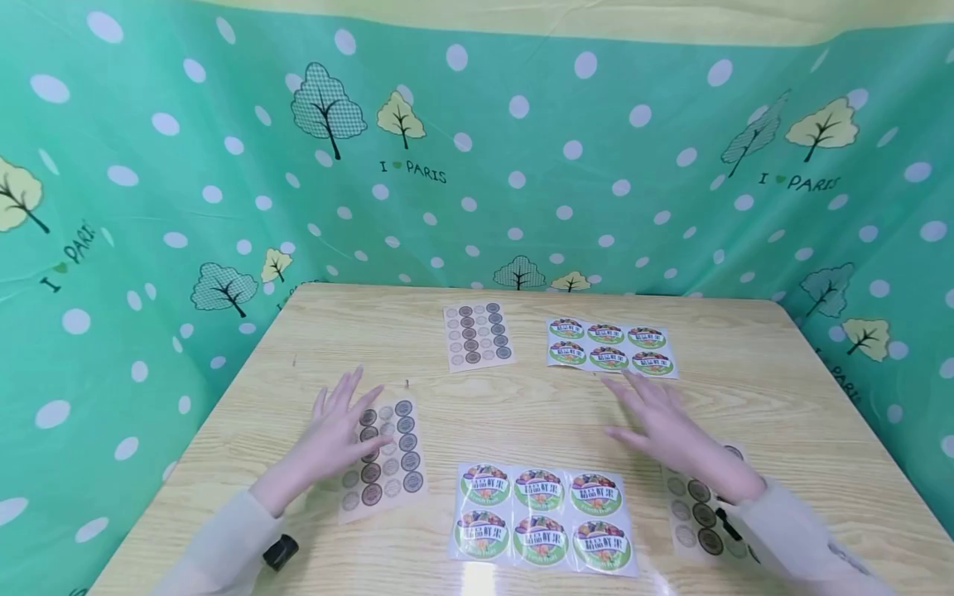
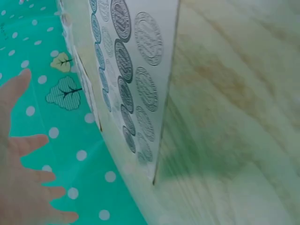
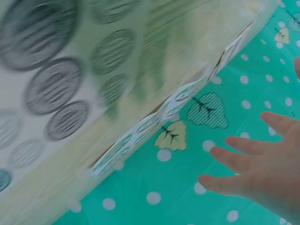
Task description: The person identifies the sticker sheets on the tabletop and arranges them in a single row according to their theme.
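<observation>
Pale sleeves point(image 1: 231, 538) up close; left hand point(image 1: 331, 439), grip spread, hovers over cream paper round-sticker sheet point(image 1: 398, 468); right hand point(image 1: 659, 422), also spread, hangs near rear glossy white oval-label sheet point(image 1: 613, 349).

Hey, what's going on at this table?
A person's left hand is spread open over the left dot sheet; the right hand, also open, is nearest the far fruit sheet. Neither holds anything. The near fruit sheet, far dot sheet and right dot sheet lie on the table too.

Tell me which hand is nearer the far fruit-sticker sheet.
Right. The right hand is by the near edge of the far fruit-sticker sheet; the left hand is well to its left.
</observation>
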Available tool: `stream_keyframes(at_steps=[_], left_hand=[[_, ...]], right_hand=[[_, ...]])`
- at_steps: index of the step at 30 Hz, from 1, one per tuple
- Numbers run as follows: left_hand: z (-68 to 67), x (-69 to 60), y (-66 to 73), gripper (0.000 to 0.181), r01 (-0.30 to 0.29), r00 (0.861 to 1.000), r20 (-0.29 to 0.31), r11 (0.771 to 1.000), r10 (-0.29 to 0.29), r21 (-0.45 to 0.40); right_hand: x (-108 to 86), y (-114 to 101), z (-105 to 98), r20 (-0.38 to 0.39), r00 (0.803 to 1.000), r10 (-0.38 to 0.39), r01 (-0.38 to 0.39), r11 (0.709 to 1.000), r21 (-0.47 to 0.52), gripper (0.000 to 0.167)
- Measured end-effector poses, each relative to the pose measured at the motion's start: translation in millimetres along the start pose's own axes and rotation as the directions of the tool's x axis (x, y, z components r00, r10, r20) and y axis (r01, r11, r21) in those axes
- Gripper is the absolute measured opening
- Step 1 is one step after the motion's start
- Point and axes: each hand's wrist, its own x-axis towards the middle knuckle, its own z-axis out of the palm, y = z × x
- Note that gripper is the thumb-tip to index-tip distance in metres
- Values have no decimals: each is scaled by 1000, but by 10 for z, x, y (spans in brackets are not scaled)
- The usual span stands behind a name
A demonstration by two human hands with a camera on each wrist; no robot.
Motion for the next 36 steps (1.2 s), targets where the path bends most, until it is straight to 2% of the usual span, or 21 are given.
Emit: stream_keyframes(at_steps=[11,16,23,31,36], left_hand=[[0,-155,-105,62,52,999,-9,996,-52,-67],[-10,-216,-116,62,79,997,-3,992,-79,-96],[8,-317,-142,57,83,995,-45,991,-88,-109],[44,-378,-204,52,80,992,-87,983,-96,-168],[55,-414,-231,50,107,989,-78,969,-127,-221]], right_hand=[[241,-217,132,34,997,-71,69,996,62,67],[330,-323,187,81,994,-78,64,984,163,65],[453,-492,261,132,986,-100,64,965,255,60],[616,-674,386,164,971,-174,122,950,286,52],[717,-807,462,208,955,-210,135,935,327,50]])
